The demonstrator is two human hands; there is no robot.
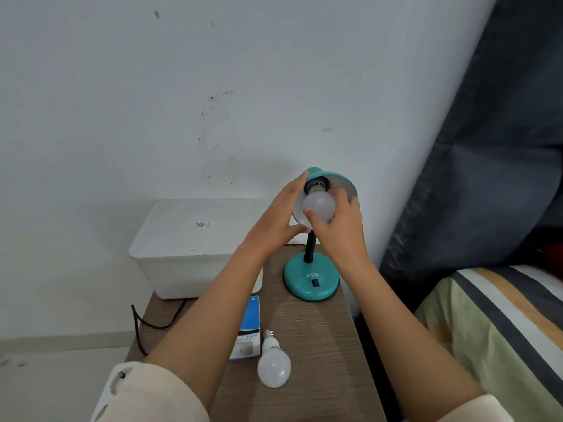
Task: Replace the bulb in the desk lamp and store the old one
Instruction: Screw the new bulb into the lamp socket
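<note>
A teal desk lamp [311, 277] stands at the back right of a small wooden table [320, 345], its shade [338, 182] tilted toward me. A white bulb [318, 205] sits at the lamp's socket, and my right hand [341, 226] is closed around it from the right and below. My left hand [278, 217] rests flat against the shade's left rim, fingers straight. A second white bulb [273, 362] lies loose on the table near me, screw base pointing away. A blue and white bulb box [248, 330] lies beside it, partly hidden by my left forearm.
A white lidded plastic bin [195, 248] stands at the table's back left against the wall. A black cable [146, 324] hangs off the table's left edge. A bed with a striped cover [499, 324] and a dark headboard [475, 178] lie close on the right.
</note>
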